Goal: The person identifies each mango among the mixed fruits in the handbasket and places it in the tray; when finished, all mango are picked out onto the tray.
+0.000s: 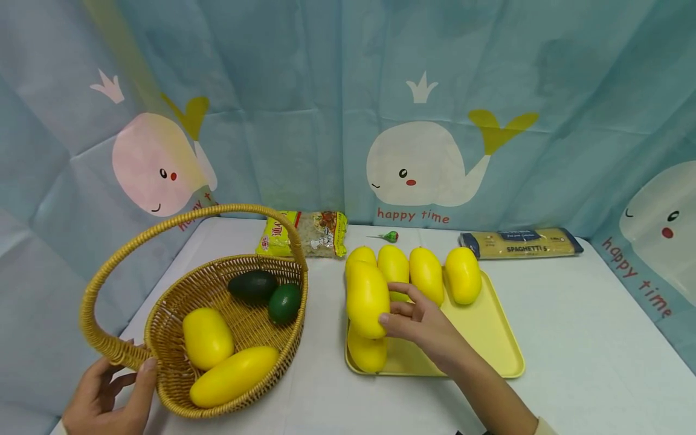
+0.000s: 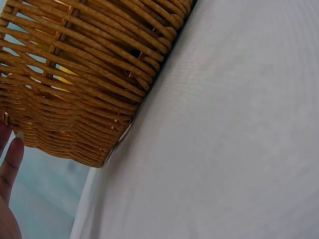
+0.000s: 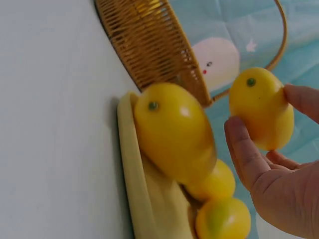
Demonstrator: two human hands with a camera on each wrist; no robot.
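My right hand holds a yellow mango between thumb and fingers, raised over the left side of the yellow tray. In the right wrist view, the held mango shows a green stem end, and another mango lies below it in the tray. Several more mangoes line the tray's back edge. At the left, my left hand grips the wicker basket at its rim, by the foot of the handle. Inside the basket lie two mangoes and two dark green avocados.
Behind the basket lies a yellow-and-clear food packet. A small green and red item with a thin point sits near the curtain. At the back right is a spaghetti pack. White cloth covers the table.
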